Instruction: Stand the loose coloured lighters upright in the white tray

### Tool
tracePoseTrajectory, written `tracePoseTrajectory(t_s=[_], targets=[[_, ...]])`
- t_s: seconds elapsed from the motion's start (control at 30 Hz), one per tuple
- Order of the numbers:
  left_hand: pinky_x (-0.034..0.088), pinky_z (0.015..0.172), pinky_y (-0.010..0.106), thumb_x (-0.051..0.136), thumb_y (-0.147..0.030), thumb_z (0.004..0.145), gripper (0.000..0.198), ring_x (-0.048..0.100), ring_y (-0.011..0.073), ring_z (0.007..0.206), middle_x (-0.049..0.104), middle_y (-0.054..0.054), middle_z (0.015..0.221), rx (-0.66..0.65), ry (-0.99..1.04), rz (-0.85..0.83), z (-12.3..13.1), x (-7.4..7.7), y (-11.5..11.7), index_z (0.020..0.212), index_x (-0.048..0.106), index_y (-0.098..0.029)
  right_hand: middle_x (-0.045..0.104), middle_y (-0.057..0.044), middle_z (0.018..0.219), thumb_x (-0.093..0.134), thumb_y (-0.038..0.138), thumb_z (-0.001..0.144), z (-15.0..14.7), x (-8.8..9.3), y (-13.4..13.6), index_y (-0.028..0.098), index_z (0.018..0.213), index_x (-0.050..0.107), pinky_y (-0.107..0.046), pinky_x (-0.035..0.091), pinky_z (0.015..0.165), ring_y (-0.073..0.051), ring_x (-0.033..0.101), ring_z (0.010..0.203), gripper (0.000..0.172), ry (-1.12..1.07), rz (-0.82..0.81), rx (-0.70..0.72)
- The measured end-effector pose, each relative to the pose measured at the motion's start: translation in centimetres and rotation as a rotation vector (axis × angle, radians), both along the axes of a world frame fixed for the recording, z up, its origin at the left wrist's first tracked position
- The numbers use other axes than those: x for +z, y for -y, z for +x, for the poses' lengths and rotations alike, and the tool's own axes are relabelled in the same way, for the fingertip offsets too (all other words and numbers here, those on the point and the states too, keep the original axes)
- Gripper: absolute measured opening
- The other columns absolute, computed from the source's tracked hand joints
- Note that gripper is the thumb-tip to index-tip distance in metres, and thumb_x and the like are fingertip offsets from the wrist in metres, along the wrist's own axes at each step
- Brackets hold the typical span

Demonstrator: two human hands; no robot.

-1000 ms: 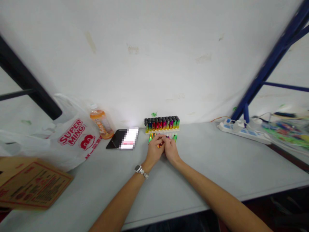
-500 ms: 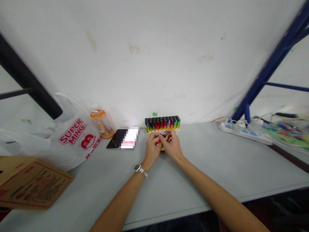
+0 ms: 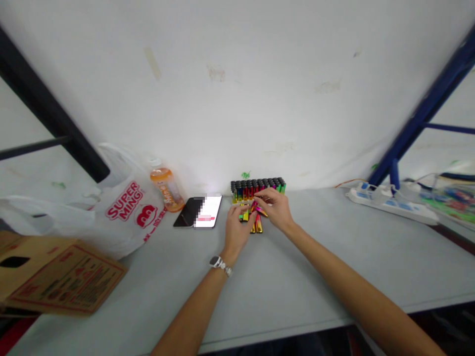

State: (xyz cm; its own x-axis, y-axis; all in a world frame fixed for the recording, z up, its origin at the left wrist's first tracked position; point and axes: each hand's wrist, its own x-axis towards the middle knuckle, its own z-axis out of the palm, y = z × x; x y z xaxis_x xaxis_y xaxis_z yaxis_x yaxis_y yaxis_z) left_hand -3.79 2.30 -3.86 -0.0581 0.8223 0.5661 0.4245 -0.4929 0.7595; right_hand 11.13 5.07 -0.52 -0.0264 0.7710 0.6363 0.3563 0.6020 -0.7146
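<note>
Both my hands work close together in front of a rack of shiny, rainbow-coloured lighters (image 3: pixel 259 189) with black tops, standing in rows by the wall. My left hand (image 3: pixel 237 228) has its fingers curled around a yellow lighter (image 3: pixel 245 216) with a green and black end. In the fingertips of my right hand (image 3: pixel 276 208) is a pink-purple lighter (image 3: pixel 254 205), its end against the left thumb. More gold and red lighters (image 3: pixel 256 225) lie on the table just under the hands, partly covered by them. A silver wristwatch (image 3: pixel 219 264) is on my left wrist.
Left of my hands lie a tablet (image 3: pixel 188 211), an orange drink bottle (image 3: pixel 166 190), a white plastic bag (image 3: pixel 128 212) and a cardboard box (image 3: pixel 70 277). At the right, a white power strip (image 3: pixel 393 203) stands near a blue metal post (image 3: pixel 415 116). The grey table (image 3: pixel 315 296) meets a white wall.
My hands have moved slightly apart, uncovering gold and red lighters beneath. The red item between my fingers no longer shows; a pink-purple lighter does. The whole view has shifted a little.
</note>
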Motion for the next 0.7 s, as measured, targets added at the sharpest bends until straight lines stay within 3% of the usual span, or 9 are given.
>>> tracePoseTrajectory(t_s=[0.1,0.27,0.53,0.7], targets=[[0.049,0.085,0.035,0.065,-0.030,0.083,0.016,0.059,0.0206,0.095,0.061,0.007,0.099,0.063,-0.092,-0.014,-0.5,-0.3,0.1,0.095,0.066,-0.019,0.066,-0.007,0.088,0.061,0.029,0.086,0.6,0.7,-3.1,0.018,0.091,0.074,-0.030,0.051,0.071,-0.016,0.061,0.074,0.017,0.177,0.069,-0.022],[0.047,0.086,0.038,0.063,-0.029,0.084,0.011,0.058,0.0216,0.093,0.060,0.006,0.091,0.044,-0.182,-0.046,-0.6,-0.8,-0.1,0.085,0.068,-0.019,0.065,-0.004,0.082,0.061,0.020,0.085,1.4,0.6,-6.3,0.018,0.089,0.075,-0.028,0.047,0.074,-0.015,0.058,0.073,0.015,0.402,0.063,-0.076],[0.046,0.085,0.037,0.063,-0.031,0.084,0.012,0.058,0.0214,0.091,0.062,0.006,0.089,0.045,-0.202,-0.011,-0.5,-1.5,-0.5,0.083,0.070,-0.020,0.062,-0.006,0.088,0.057,0.020,0.090,0.8,-0.5,-6.4,0.015,0.097,0.075,-0.028,0.046,0.079,-0.015,0.057,0.079,0.020,0.477,0.048,-0.073],[0.046,0.085,0.037,0.062,-0.031,0.085,0.013,0.058,0.0212,0.090,0.062,0.006,0.089,0.059,-0.203,-0.010,-0.5,-1.5,-0.4,0.083,0.070,-0.020,0.052,-0.009,0.100,0.052,0.028,0.093,0.8,-1.5,-5.4,0.019,0.115,0.072,-0.031,0.044,0.081,-0.018,0.053,0.085,0.031,0.595,0.075,-0.235]])
